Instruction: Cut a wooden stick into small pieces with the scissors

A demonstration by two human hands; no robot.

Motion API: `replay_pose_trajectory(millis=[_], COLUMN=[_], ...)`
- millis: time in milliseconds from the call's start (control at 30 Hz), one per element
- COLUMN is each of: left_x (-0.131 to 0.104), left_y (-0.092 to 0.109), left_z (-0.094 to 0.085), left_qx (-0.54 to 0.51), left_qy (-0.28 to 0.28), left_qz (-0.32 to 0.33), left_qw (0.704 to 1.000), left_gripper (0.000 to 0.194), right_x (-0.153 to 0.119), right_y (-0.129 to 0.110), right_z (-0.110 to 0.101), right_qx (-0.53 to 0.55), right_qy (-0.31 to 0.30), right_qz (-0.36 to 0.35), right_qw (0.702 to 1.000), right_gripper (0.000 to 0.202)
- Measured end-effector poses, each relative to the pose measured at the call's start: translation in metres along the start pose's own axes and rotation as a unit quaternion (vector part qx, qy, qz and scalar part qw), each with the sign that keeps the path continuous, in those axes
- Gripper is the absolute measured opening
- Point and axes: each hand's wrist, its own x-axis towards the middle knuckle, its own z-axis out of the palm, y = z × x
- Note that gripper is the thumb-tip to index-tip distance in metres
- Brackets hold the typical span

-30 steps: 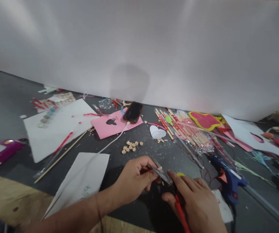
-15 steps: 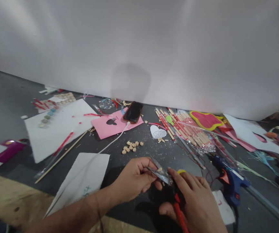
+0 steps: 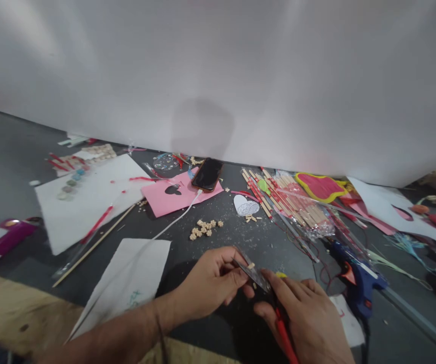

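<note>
At the near side of a dark tabletop (image 3: pixel 293 255), two bare hands meet over a red-handled cutting tool (image 3: pixel 257 277). The right hand (image 3: pixel 304 314) holds it, fingers curled over the grip, the metal blades pointing left and standing apart in a narrow V. A small pale wooden piece (image 3: pixel 251 266) shows at the blades. The left hand (image 3: pixel 213 278) brings thumb and forefinger close together at the blade tips; whether anything is pinched between them cannot be told.

Just beyond the left hand sits a cluster of flower-shaped wooden pieces (image 3: pixel 204 229). Farther right, short stick pieces (image 3: pixel 253 219) lie beside a white paper heart (image 3: pixel 245 203) with a patterned lower part. A phone (image 3: pixel 207 174) rests on pink paper (image 3: pixel 164 199) toward the far edge, a white cable (image 3: pixel 178 220) running from it to the near left.

On the far right, red-marked wooden sticks (image 3: pixel 289 197) spread out, some under clear plastic; nearer, to the right of the right hand, lies a blue glue gun (image 3: pixel 361 285). A torn-edged white sheet (image 3: pixel 136 263) lies left of the left hand.
</note>
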Motion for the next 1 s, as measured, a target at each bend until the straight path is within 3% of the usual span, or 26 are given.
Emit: replay_pose_trajectory(millis=[300,600,767,1000], left_x=[0.0015,0.0008,0.0014,0.0010], left_y=[-0.0063,-0.0024,-0.0049,-0.0002], left_z=[-0.0021,-0.0025,-0.0014,0.0009], left_qx=[0.016,-0.004,-0.017,-0.029], left_qy=[0.028,0.026,0.030,0.021], left_qz=[0.024,0.009,0.002,-0.014], left_qw=[0.999,1.000,0.999,0.999], left_gripper=[0.011,0.010,0.013,0.010], right_x=[-0.0004,-0.0006,0.0000,-0.0010], right_y=[0.0006,0.0040,0.0047,0.0041], right_z=[0.0003,-0.0009,-0.0004,0.0041], right_qx=[0.003,0.006,0.021,-0.008], right_qy=[-0.024,-0.064,-0.053,-0.032], right_qz=[0.023,0.025,0.033,0.015], right_qw=[0.999,0.998,0.998,0.999], right_gripper=[0.043,0.070,0.084,0.057])
